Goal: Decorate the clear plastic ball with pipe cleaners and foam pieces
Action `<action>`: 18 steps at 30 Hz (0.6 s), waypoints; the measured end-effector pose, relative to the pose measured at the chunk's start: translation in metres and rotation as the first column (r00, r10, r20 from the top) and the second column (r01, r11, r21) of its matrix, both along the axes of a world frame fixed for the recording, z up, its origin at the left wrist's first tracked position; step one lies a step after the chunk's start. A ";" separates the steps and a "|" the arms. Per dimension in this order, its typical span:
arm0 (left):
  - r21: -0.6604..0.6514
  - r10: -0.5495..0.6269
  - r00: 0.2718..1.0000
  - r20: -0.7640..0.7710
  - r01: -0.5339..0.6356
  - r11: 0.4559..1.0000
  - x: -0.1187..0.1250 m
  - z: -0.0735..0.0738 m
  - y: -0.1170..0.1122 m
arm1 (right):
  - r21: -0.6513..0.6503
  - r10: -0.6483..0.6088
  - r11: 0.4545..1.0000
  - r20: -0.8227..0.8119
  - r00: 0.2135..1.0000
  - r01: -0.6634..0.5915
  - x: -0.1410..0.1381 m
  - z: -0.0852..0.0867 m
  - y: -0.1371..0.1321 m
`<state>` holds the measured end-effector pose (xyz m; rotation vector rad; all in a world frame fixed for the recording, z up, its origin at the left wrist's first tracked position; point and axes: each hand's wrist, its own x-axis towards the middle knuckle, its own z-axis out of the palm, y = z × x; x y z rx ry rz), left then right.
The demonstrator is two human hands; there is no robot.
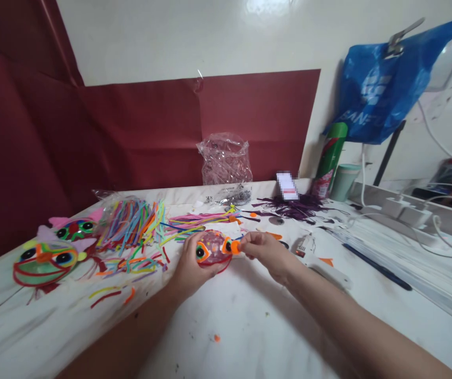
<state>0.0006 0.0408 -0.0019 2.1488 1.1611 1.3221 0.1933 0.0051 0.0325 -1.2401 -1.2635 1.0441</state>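
Note:
My left hand point(189, 266) is wrapped round a small clear ball craft point(212, 248) with a big eye ringed in orange and red pipe cleaner round it. My right hand point(265, 251) pinches a small orange piece point(235, 246) against the ball's right side. Both hands hover just above the white table point(249, 321), near its middle.
Two finished fish-like crafts point(46, 259) lie at the left. Several coloured pipe cleaners point(131, 223) are spread behind them. A glue gun point(320, 263) lies right of my hand, a plastic bag point(226, 158) stands at the back, a green spray can point(330, 158) and blue bag point(383, 89) stand right.

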 end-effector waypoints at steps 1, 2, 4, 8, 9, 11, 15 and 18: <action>-0.029 0.009 1.000 0.020 -0.009 1.000 -0.001 0.002 0.000 | -0.048 0.035 0.998 0.074 0.997 -0.032 0.004 -0.002 0.001; -0.056 0.016 0.999 0.036 -0.014 0.998 -0.001 0.003 -0.001 | -0.090 0.062 0.995 0.134 0.989 -0.051 0.007 -0.005 0.002; -0.101 0.021 0.998 0.055 -0.016 0.995 -0.002 0.006 -0.002 | -0.143 0.085 0.988 0.222 0.971 -0.053 0.009 -0.017 0.005; -0.109 0.015 0.998 0.056 -0.009 0.994 -0.003 0.007 -0.003 | -0.146 0.043 0.989 0.351 0.936 0.009 0.009 -0.041 0.010; -0.102 0.018 0.999 0.048 -0.013 0.995 -0.003 0.007 -0.003 | -0.137 0.030 0.990 0.375 0.927 0.023 0.010 -0.044 0.011; -0.088 0.029 0.999 0.021 -0.027 0.996 -0.003 0.005 -0.001 | -0.111 0.013 0.993 0.411 0.911 0.036 0.013 -0.043 0.012; -0.048 0.036 0.999 -0.015 -0.036 0.998 -0.003 0.001 0.003 | 0.013 -0.121 0.991 0.483 0.867 0.131 0.045 -0.012 0.014; -0.069 0.056 0.998 -0.030 -0.058 0.996 -0.003 0.000 0.007 | 0.181 -0.388 0.920 0.555 0.736 0.348 0.096 0.023 0.012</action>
